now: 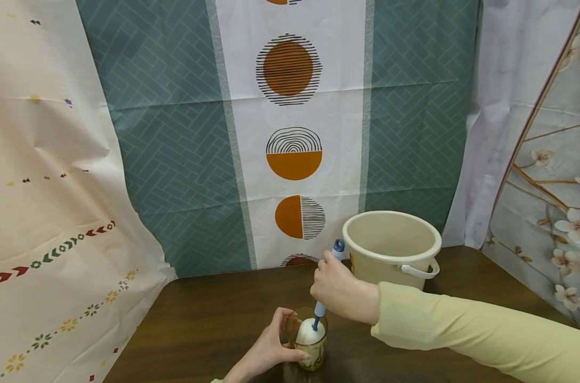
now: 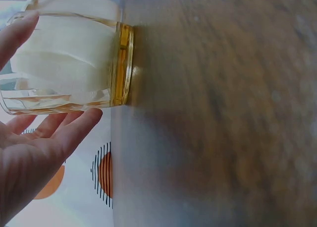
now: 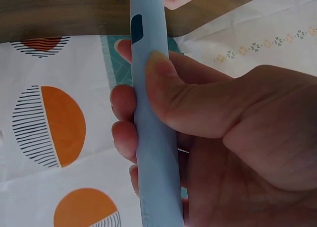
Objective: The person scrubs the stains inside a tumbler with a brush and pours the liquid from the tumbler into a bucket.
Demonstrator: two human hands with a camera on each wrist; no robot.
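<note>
In the head view, my left hand [image 1: 270, 343] holds an amber-tinted drinking glass [image 1: 316, 357] standing on the table, thumb on the near side and fingers at the far left. A sponge brush [image 1: 320, 309] has its white sponge head [image 1: 310, 332] down inside the glass. My right hand [image 1: 336, 284] grips the brush's light blue handle [image 3: 157, 113], which leans slightly right, its dark blue looped end poking out above the fist. The left wrist view has the glass [image 2: 122, 63] sideways, the white head filling much of it, with fingertips against the wall.
Behind the right forearm stands a cream bucket [image 1: 373, 270] with its white handle [image 1: 420, 273] hanging at the side. The dark wooden table [image 1: 213, 314] spreads out left of the glass. Patterned cloths [image 1: 294, 117] hang at the back and both sides.
</note>
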